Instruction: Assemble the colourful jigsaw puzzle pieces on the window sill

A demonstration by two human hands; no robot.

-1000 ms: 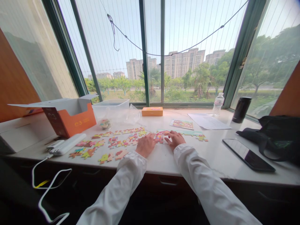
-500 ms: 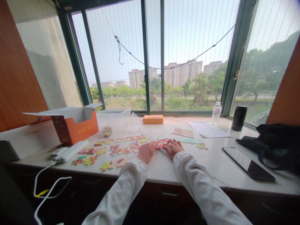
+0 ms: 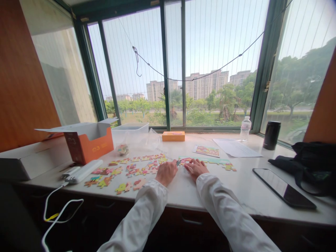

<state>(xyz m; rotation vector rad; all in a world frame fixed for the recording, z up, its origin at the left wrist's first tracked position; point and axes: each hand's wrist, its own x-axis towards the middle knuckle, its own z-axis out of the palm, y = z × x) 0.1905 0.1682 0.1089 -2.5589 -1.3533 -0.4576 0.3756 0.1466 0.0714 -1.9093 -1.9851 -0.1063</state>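
Note:
My left hand (image 3: pixel 167 172) is closed, its fingertips pinching a small puzzle piece (image 3: pixel 179 162) that looks dark on the side facing me. Just right of it, my right hand (image 3: pixel 196 169) rests with bent, slightly spread fingers on the joined part of a jigsaw puzzle (image 3: pixel 219 161). Red and white printing shows on the puzzle between the hands; its pale green strip runs off to the right. My right fingers cover some of it. Several groups of loose puzzle pieces (image 3: pixel 146 169) lie left of my left hand.
A picture card (image 3: pixel 206 151), a paper sheet (image 3: pixel 236 147) and an orange box (image 3: pixel 173 136) lie behind. At left stand an open orange carton (image 3: pixel 96 146), a clear bin (image 3: pixel 131 133) and a white power strip (image 3: pixel 85 171). At right are a phone (image 3: pixel 283 188), bottle (image 3: pixel 245 128) and black cup (image 3: pixel 271 135).
My left hand has drawn slightly away from the right, and a dark-looking piece now shows at its fingertips. The right hand stays at the puzzle. The whole view has tilted up a little.

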